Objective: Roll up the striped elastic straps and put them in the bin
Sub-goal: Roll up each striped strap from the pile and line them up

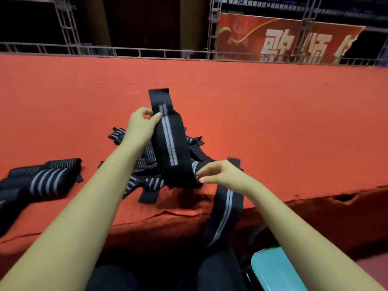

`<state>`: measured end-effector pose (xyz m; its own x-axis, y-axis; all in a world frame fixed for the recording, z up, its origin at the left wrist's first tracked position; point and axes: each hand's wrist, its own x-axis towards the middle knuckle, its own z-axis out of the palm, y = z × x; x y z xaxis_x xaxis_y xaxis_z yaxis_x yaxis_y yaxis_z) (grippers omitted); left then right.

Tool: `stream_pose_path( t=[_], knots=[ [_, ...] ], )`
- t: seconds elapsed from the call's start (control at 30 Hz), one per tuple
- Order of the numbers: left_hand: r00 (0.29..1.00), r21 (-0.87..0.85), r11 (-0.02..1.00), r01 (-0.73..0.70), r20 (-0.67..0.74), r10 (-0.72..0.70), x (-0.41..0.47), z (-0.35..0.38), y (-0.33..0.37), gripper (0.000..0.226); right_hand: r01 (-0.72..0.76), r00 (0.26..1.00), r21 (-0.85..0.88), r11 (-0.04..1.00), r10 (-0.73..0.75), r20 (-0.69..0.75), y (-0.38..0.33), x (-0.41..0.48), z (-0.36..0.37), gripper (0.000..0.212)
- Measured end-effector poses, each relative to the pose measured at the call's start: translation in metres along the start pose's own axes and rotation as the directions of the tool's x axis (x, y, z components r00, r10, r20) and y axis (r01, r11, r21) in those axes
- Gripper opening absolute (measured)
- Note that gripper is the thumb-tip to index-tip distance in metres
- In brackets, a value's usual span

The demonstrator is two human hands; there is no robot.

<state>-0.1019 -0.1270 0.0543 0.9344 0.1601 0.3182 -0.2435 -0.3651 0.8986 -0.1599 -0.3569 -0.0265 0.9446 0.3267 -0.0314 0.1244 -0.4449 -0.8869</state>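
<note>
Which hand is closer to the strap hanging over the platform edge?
Right. Right hand is just above the hanging strap; left hand pinches the held strap farther up.

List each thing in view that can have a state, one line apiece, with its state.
held strap: unrolled, held up over the pile
left hand: pinches the held strap near its upper end
right hand: fingertips at the strap's lower corner, grip unclear
loose straps: unrolled, heaped on the red carpet
rolled straps: rolled up, lying side by side at the left
hanging strap: unrolled, draped over the carpet's edge
</note>
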Motion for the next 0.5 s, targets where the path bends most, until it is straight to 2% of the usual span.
stream_pose_path(
  t=[0.07, 0.23, 0.4, 0.5],
  knots=[
    [0.995, 0.053, 0.996, 0.074, 0.063, -0.077, -0.009, -0.001, -0.028, 0.016, -0.021, 0.999, -0.091, 0.996, 0.017, -0.044, 0.024, 0.007, 0.010, 0.009],
    [0.940, 0.179, 0.970, 0.167, 0.267, -0.211, -0.036, 0.024, -0.077, 0.024, -0.084, 0.929, -0.091, 0.992, 0.045, -0.367, 0.051, 0.023, 0.014, 0.023],
    [0.930, 0.259, 0.964, 0.065, 0.334, -0.153, -0.045, 0.061, -0.087, 0.023, -0.108, 0.902, -0.027, 0.994, 0.086, -0.423, 0.061, 0.038, 0.002, 0.034],
    [0.909, 0.258, 0.962, 0.088, 0.374, -0.183, -0.042, 0.078, -0.087, 0.026, -0.070, 0.912, -0.021, 0.997, 0.055, -0.406, 0.062, 0.046, -0.001, 0.033]
  ],
)
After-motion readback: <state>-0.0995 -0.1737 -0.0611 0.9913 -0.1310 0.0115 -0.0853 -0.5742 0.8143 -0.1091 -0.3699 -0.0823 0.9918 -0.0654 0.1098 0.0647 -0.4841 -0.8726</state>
